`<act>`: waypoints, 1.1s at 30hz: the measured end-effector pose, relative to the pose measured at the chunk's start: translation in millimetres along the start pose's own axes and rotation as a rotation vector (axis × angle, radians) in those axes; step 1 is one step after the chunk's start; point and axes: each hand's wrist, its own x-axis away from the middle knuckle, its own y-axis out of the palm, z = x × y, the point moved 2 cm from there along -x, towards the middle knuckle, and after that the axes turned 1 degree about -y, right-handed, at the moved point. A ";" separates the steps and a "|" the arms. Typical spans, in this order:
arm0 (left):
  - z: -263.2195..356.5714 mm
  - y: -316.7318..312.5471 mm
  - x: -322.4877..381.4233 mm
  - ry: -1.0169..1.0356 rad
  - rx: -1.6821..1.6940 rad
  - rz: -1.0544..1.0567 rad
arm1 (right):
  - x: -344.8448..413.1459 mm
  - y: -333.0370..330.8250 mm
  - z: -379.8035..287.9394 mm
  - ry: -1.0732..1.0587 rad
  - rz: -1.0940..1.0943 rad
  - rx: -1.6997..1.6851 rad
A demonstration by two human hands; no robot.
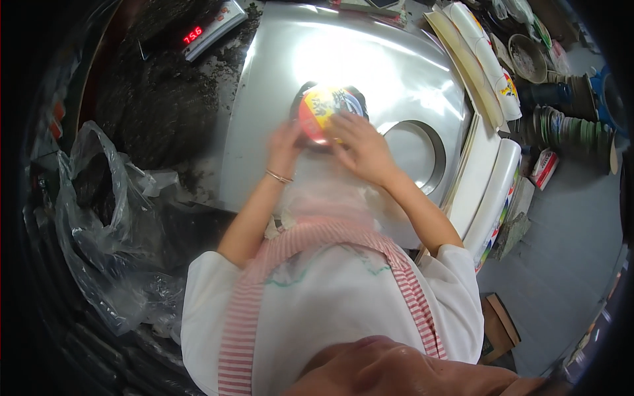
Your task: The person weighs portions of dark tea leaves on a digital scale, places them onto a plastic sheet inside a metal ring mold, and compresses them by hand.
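A round dark cake (297, 99) lies on the shiny metal work surface (257, 123), with a red, yellow and blue printed label (317, 111) on top. The label bears writing. My left hand (286, 143) is at the left edge of the cake, blurred, its fingertips hard to make out. Over the lower right part of the label rests my right hand (357, 143), palm down with the fingers somewhat spread. It hides part of the label. To the right of my right hand, a short, wide metal ring (438, 158) stands on the metal surface.
Loose dark material (163, 109) is heaped left of the metal sheet, below a scale (218, 29) with lit red digits. A clear plastic bag (99, 247) sits at the left. Rolls of printed sheet (488, 59) line the right edge. Stacked discs (569, 128) stand farther right.
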 end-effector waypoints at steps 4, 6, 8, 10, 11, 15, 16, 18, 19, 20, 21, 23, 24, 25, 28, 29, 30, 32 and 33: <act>15.4 16.5 6.7 -0.137 0.119 0.038 | -38.1 30.6 14.9 -0.077 0.061 0.298; 14.6 10.9 3.7 -0.149 0.110 0.036 | -40.6 41.7 10.1 -0.055 0.067 0.358; 17.7 5.2 0.1 -0.241 0.084 -0.042 | -42.4 36.8 8.1 -0.020 0.009 0.341; 36.7 -14.6 -18.0 -0.283 -0.008 -0.089 | -31.5 25.1 16.1 0.065 0.117 0.175; 54.1 -16.6 -25.7 -0.307 -0.098 -0.132 | -27.6 15.5 23.7 0.132 0.229 0.009; 231.5 -29.4 -65.9 0.502 0.317 -0.076 | 31.2 -45.2 14.4 0.494 0.511 -0.223; 245.8 -51.0 -73.1 0.724 0.384 0.060 | 49.3 -46.2 12.4 0.479 0.476 -0.141; 221.1 -32.6 -75.9 0.674 0.070 0.060 | 87.3 -42.6 5.7 0.469 0.460 -0.038; 190.9 -9.7 -63.9 0.602 -0.297 0.072 | 103.3 -39.1 -4.1 0.460 0.352 0.169; 144.8 2.4 -46.9 0.549 -0.625 -0.069 | 118.7 -32.8 -11.1 0.452 0.237 0.367; 96.3 28.0 -5.6 0.266 -0.885 -0.096 | 131.3 -29.4 -15.3 0.459 0.237 0.359; 22.3 61.8 58.9 0.735 -1.182 -0.881 | 152.2 -24.5 -23.3 0.407 0.119 0.554; 10.9 67.3 92.4 0.832 -1.279 -0.892 | 164.7 -22.1 -16.2 0.415 0.119 0.553; 4.2 69.6 113.4 0.935 -1.376 -0.899 | 176.3 -20.6 -6.6 0.449 0.170 0.492; -0.7 58.2 107.5 0.760 -1.287 -0.860 | 188.1 -22.5 -12.0 0.601 0.359 0.152; -1.7 56.0 108.0 0.756 -1.295 -0.857 | 192.9 -22.4 -18.1 0.716 0.486 -0.126; 2.6 56.7 105.0 0.716 -1.192 -0.877 | 198.2 -20.7 -28.2 0.674 0.469 -0.073; 5.7 60.0 92.1 0.542 -1.201 -0.916 | 193.5 -28.8 -59.4 0.375 0.312 0.077; 14.0 64.5 74.8 0.551 -1.210 -0.901 | 191.5 -28.8 -74.2 0.098 0.163 0.237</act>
